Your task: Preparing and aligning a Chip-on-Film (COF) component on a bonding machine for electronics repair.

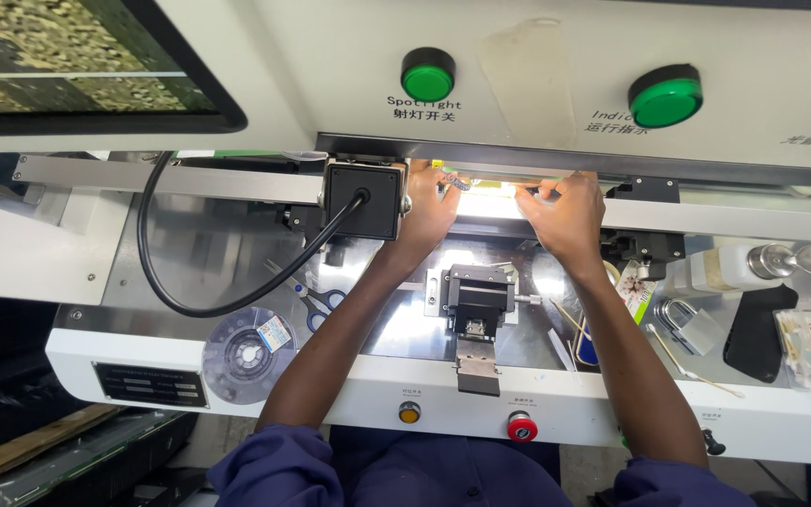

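Note:
Both my hands reach up under the white machine's front panel into a brightly lit slot (492,199). My left hand (427,208) pinches a small thin part at the slot's left end, next to a black camera box (361,200). My right hand (565,212) has its fingers curled on the slot's right edge, gripping something thin there; what it is stays hidden by the glare. Below my wrists sits a small black clamp stage (477,302) on the shiny metal bed (190,253).
A thick black cable (157,282) loops from the camera box. Blue-handled scissors (321,302), a tape reel (246,354), a padlock (687,324), cotton swabs (804,336) and a metal-capped bottle (772,261) lie on the bed. Two green buttons (427,75), a yellow knob (409,411) and a red knob (521,427) are on the panels.

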